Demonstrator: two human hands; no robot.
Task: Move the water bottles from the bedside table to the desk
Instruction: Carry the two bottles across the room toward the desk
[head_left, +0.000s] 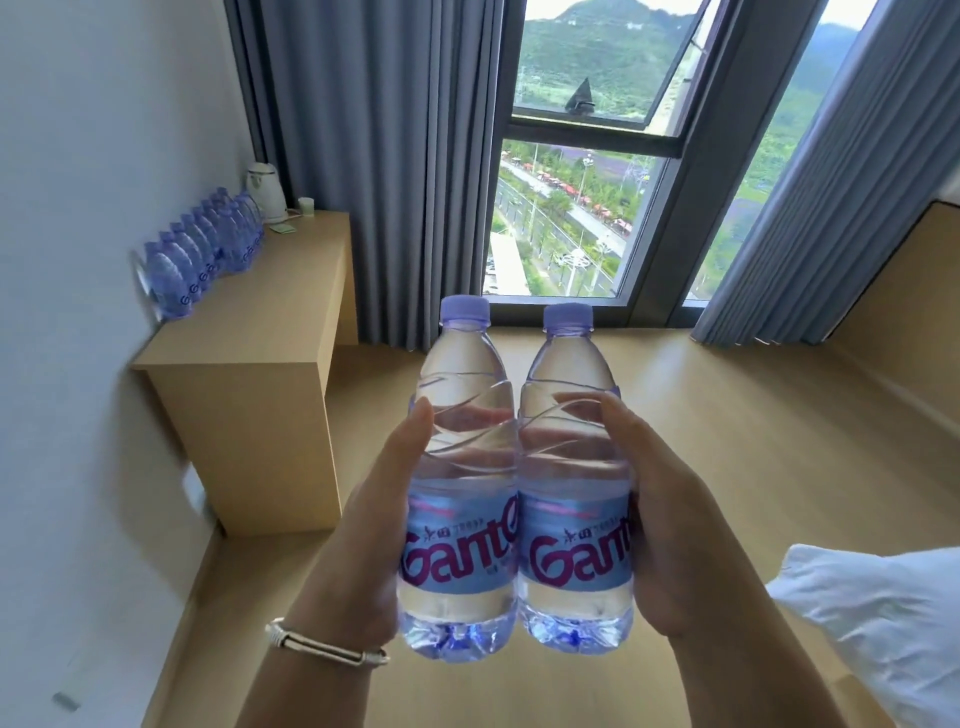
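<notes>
Two water bottles are up in the air, side by side and touching, with purple caps on top. The left hand (363, 530) is wrapped round the left bottle (462, 483). The right hand (660, 519) is wrapped round the right bottle (574, 483). Both stand straight up. The desk (249, 332) is ahead on the left, by the wall. A row of bottles (202, 254) already stands there, next to a white kettle (266, 193). So a lot looks done. These two are not on the desk yet. The bedside table is out of view.
</notes>
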